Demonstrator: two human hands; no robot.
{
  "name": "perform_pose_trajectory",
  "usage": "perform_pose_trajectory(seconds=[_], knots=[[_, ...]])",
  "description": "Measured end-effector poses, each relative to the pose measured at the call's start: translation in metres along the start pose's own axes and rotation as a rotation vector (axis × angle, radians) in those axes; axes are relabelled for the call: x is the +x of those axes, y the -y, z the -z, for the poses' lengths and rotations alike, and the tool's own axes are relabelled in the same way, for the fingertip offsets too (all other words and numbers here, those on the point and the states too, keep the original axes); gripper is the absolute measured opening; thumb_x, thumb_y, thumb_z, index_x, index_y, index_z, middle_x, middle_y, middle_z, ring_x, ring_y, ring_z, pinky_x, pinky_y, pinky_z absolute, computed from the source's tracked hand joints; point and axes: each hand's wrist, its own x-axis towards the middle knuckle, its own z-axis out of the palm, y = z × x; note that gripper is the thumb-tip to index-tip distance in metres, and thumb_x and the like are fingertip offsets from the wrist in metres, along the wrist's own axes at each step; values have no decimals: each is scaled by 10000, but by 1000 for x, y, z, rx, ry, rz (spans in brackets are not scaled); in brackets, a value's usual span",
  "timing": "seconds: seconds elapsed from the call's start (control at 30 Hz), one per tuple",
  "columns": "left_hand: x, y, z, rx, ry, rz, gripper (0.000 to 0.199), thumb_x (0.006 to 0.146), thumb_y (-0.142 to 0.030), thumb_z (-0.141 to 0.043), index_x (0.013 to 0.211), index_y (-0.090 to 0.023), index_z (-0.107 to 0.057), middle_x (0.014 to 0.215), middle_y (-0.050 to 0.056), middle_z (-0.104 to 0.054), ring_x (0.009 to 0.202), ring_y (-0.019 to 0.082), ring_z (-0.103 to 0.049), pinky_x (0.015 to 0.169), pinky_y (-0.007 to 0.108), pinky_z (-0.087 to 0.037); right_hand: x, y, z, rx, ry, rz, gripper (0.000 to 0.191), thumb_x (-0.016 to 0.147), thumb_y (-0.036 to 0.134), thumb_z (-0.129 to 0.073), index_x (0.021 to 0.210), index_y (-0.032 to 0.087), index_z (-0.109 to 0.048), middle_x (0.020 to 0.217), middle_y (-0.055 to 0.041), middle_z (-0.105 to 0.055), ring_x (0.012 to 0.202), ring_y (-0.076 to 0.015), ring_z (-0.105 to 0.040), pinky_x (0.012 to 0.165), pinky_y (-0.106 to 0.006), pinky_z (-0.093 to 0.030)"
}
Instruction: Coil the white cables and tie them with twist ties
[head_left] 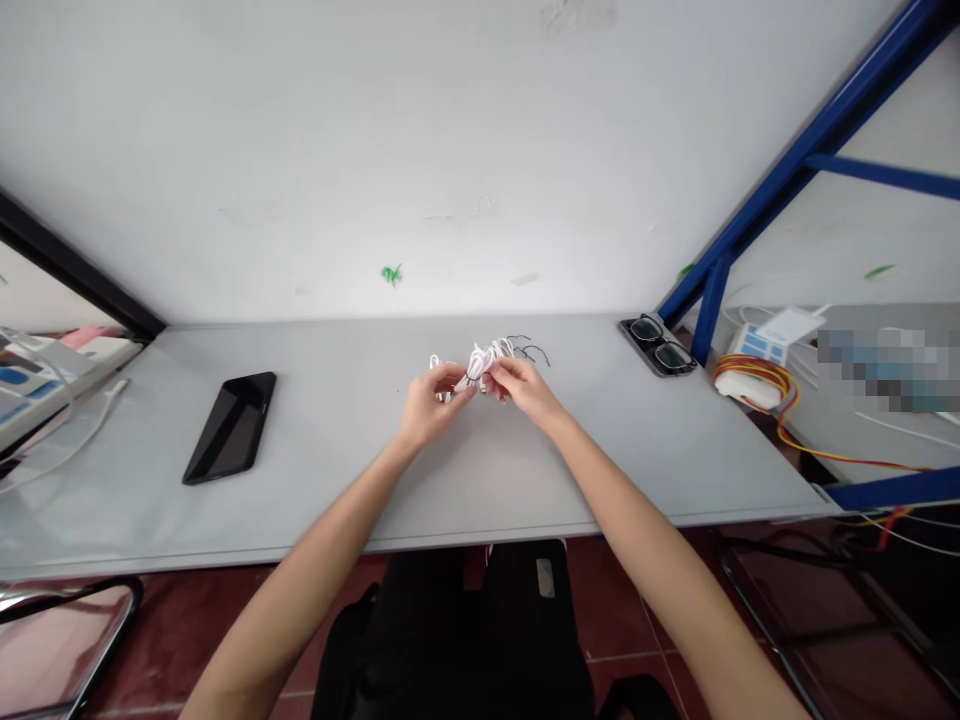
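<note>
A coiled white cable [491,352] is held between my two hands over the middle of the grey table. My left hand [435,402] is closed on the left end of the bundle, thumb and fingers pinching it. My right hand [525,388] pinches the same bundle from the right, near a dark tie around its middle. Several thin black twist ties [531,350] lie on the table just behind my right hand. More white cable shows behind my left fingers, partly hidden by them.
On the left of the table [322,500] lies a black smartphone [231,428]. Eyeglasses [660,342] rest on a dark case at the right, beside a blue metal frame [712,300]. Past it are a white power strip [750,375] and a red-yellow cord. A white wall rises behind.
</note>
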Motion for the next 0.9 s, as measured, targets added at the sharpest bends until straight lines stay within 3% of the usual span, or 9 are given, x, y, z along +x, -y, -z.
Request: perform_pose_trajectory(seconds=[0.17, 0.3, 0.47, 0.63, 0.73, 0.8, 0.9], knots=[[-1, 4, -2, 244, -67, -188, 119, 833, -247, -627, 910, -200, -705, 888, 34, -710, 800, 154, -614, 752, 285, -459, 2, -3, 5, 356, 159, -271, 200, 708, 327, -751, 704, 168, -629, 605, 21, -526, 514, -69, -415, 474, -225, -282], [-1, 4, -2, 280, -86, -239, 109, 838, -223, -614, 902, -205, -700, 871, 29, -704, 808, 155, -606, 764, 284, -458, 2, -3, 5, 441, 201, -352, 209, 693, 326, -764, 711, 158, -642, 613, 12, -543, 511, -68, -425, 465, -226, -282], [-2, -1, -2, 248, -49, -135, 138, 831, -278, -634, 918, -198, -706, 874, 34, -701, 780, 153, -601, 723, 276, -457, 0, 0, 4, 306, 112, -212, 188, 712, 333, -746, 758, 171, -664, 701, -8, -603, 607, -91, -500, 565, -240, -372], [-1, -8, 1, -96, 67, 134, 266, 794, -408, -693, 913, -171, -712, 718, 21, -621, 636, 121, -535, 591, 251, -412, -4, 5, 0, -135, -18, 98, 193, 838, 346, -614, 754, 176, -649, 719, -20, -616, 628, -125, -512, 608, -280, -398], [0, -8, 4, -316, 142, 272, 273, 772, -416, -715, 857, -157, -702, 700, 17, -585, 628, 108, -514, 591, 247, -403, -6, 6, -5, -346, -125, 274, 154, 856, 310, -590, 786, 192, -660, 745, -30, -642, 678, -156, -534, 650, -305, -410], [0, -8, 6, -366, 146, 300, 278, 766, -412, -725, 873, -157, -700, 718, 18, -585, 642, 104, -517, 602, 244, -406, -6, 6, -6, -358, -142, 283, 158, 865, 325, -588, 803, 202, -664, 771, -34, -653, 701, -166, -546, 668, -314, -418], [0, -6, 5, -268, 81, 233, 314, 760, -408, -735, 962, -171, -695, 809, 33, -637, 690, 118, -554, 638, 254, -432, -4, 4, -4, -195, -59, 146, 242, 885, 404, -565, 795, 196, -650, 781, -39, -644, 699, -160, -556, 655, -305, -432]])
